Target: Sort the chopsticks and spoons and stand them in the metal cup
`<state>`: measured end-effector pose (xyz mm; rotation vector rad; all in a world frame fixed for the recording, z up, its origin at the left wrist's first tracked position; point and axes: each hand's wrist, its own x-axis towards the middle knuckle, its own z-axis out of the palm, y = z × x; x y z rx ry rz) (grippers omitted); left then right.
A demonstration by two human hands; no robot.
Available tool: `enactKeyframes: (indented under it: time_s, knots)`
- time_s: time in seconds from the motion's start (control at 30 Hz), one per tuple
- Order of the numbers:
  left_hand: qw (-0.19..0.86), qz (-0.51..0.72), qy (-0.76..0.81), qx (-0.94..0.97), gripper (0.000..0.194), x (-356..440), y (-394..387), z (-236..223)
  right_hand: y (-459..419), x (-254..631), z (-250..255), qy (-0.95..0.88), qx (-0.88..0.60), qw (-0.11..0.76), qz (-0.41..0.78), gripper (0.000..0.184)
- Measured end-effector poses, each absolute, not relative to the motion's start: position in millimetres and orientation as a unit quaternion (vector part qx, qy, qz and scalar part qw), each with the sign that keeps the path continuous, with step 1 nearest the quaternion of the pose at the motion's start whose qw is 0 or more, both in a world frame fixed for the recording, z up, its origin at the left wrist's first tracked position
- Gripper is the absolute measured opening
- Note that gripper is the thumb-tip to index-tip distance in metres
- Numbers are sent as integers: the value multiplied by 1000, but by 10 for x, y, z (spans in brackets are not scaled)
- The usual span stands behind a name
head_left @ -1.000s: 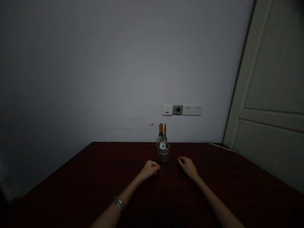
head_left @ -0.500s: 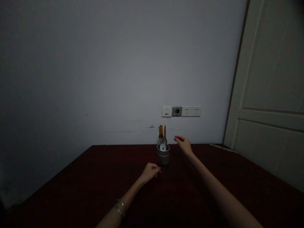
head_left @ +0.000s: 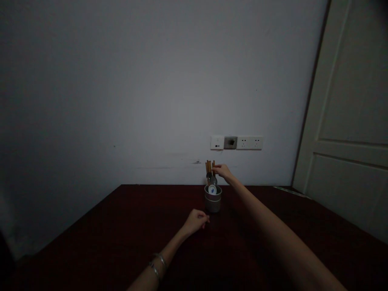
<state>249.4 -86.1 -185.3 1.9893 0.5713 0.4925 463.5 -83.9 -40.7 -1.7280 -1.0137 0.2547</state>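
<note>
A grey utensil holder [head_left: 213, 205] stands upright on the dark red table. Wooden chopsticks [head_left: 208, 165] rise from its back, with dark metal spoons [head_left: 213, 180] in front of them. A white spoon with a blue mark [head_left: 212, 189] leans at the front rim. My right hand [head_left: 222, 170] is above the holder's right side, thumb and fingers pinched on chopsticks at their upper ends. Loosely curled, my left hand [head_left: 197, 220] rests on the table just in front and left of the holder; nothing shows in its fingers.
Behind the table [head_left: 145, 210] rises a pale wall [head_left: 169, 101] with a row of sockets and a switch [head_left: 236, 142]. At the right stands a white panelled door [head_left: 354, 121]. A thin flat strip [head_left: 291, 191] lies near the table's back right edge.
My right hand has moved left to the chopsticks and closed on them. My left hand keeps its place by the holder. The whole view has shifted slightly.
</note>
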Motion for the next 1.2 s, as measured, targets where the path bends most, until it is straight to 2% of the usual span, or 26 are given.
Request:
enactKeyframes:
  time_s: [0.3,0.53,1.03,1.2]
  knots:
    - [483,199,233,820,38,2467,-893,-1795,-794,4574,-415,-403,-735,525,147,32]
    - [491,201,237,814,39,2477,-898,-1793,-769,4590,-453,-401,-736,522,160,27]
    - [516,210,230,798,35,2482,-900,-1808,-734,4629,-474,-408,-739,511,162,28]
    - [550,300,279,728,34,2545,-895,-1804,-781,4642,-470,-409,-734,514,174,29]
